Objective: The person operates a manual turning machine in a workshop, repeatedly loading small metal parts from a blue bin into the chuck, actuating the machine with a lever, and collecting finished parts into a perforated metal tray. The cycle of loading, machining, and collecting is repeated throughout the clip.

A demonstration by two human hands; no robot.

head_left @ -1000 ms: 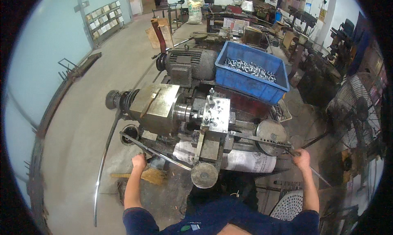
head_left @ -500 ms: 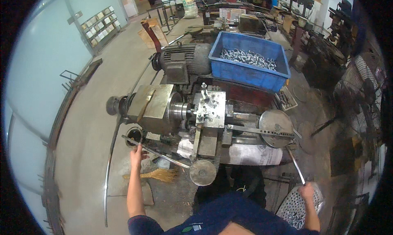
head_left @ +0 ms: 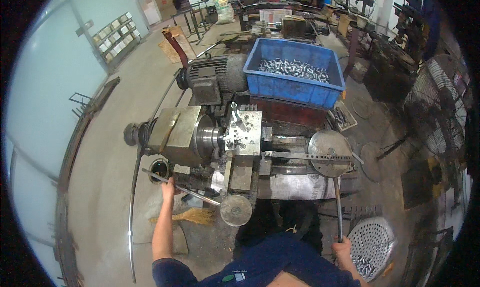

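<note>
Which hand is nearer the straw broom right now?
Left. The left hand, at the left lever, is just above the broom in the picture; the right hand, gripping the right lever, is well to its right.

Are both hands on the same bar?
No, the left hand is at the slanting left bar, while the right hand has its grip on another bar below the large disc.

A head-worn fisheye looks down and forward over the nearby machine (head_left: 245, 137).
</note>
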